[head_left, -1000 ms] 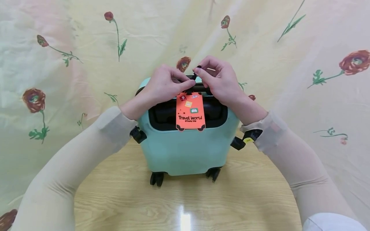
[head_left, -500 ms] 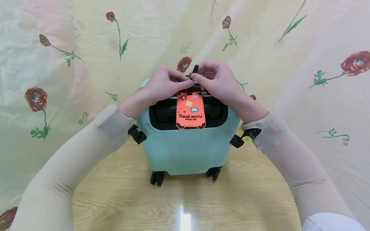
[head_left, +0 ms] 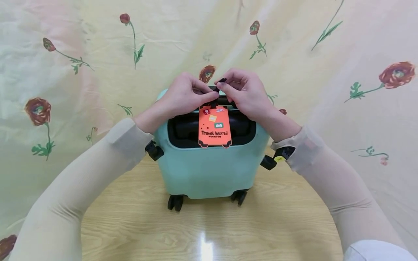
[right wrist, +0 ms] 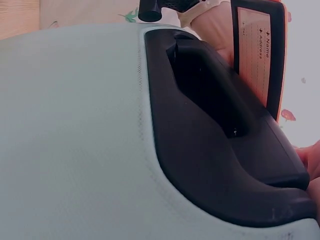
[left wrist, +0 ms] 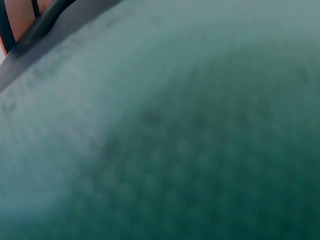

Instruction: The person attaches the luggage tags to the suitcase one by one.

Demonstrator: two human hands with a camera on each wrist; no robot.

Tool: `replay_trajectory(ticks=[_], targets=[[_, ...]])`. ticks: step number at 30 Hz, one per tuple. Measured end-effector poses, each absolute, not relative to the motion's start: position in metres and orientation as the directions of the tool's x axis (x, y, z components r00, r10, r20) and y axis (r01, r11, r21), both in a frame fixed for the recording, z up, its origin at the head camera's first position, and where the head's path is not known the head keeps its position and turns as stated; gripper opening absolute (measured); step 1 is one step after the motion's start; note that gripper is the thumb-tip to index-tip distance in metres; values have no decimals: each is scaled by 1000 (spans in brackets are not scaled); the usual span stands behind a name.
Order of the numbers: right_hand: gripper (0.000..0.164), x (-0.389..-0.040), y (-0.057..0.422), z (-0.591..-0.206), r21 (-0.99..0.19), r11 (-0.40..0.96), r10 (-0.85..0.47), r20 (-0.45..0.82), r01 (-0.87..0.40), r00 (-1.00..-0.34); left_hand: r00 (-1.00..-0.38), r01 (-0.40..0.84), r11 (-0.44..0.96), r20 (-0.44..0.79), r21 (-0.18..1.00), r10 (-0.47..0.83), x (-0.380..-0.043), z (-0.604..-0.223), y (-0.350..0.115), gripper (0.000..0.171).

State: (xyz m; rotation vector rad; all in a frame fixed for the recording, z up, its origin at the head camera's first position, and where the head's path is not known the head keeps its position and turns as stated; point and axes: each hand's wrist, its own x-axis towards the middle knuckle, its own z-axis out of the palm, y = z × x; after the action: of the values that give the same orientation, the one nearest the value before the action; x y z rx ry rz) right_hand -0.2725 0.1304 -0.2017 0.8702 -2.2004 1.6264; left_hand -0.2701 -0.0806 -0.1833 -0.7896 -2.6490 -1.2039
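A mint-green suitcase (head_left: 205,170) stands upright on its wheels, seen from its black-handled side. An orange luggage tag (head_left: 214,127) printed "Travel World" hangs by a black strap (head_left: 222,80) at the suitcase's black top handle (head_left: 225,99). My left hand (head_left: 184,95) pinches the strap low, between thumb and forefinger. Just right of it, my right hand (head_left: 246,92) pinches the strap near its free end. In the right wrist view the back of the tag (right wrist: 256,55) shows name and address lines beside the black side handle (right wrist: 185,130). Blurred suitcase shell (left wrist: 175,125) fills most of the left wrist view.
The suitcase rests on a wooden surface (head_left: 147,232), with black wheels (head_left: 175,203) at its near bottom corners. Behind it hangs a pale cloth (head_left: 104,54) with printed red flowers. A small black wrist camera (head_left: 268,162) sits close to the suitcase's right side.
The right hand has moved slightly down and left, and its grip on the strap has shifted. The strap's end stood up half a second ago and now leans right. The left hand stays in place.
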Motion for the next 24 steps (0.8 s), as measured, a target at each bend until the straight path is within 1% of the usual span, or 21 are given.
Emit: replay_trajectory(ticks=[4, 8, 13, 16, 20, 24], targets=[[13, -274, 129, -202, -787, 181, -270, 538, -590, -799, -863, 498, 568, 309, 655, 400, -271, -184, -80, 22], [16, -275, 130, -201, -812, 138, -260, 523, -567, -812, -856, 509, 571, 310, 644, 413, -271, -184, -79, 23], [10, -275, 131, -200, -831, 95, -253, 512, -548, -821, -860, 496, 541, 295, 680, 417, -273, -186, -80, 23], [6, -276, 131, -200, -825, 122, -258, 510, -551, -821, -868, 474, 507, 286, 720, 406, -273, -186, -82, 22], [7, -276, 131, -200, -803, 202, -281, 500, -560, -819, -876, 454, 464, 285, 761, 390, -273, -187, -81, 21], [5, -276, 130, -200, -801, 207, -288, 498, -561, -818, -883, 441, 474, 274, 762, 381, -271, -185, -82, 20]])
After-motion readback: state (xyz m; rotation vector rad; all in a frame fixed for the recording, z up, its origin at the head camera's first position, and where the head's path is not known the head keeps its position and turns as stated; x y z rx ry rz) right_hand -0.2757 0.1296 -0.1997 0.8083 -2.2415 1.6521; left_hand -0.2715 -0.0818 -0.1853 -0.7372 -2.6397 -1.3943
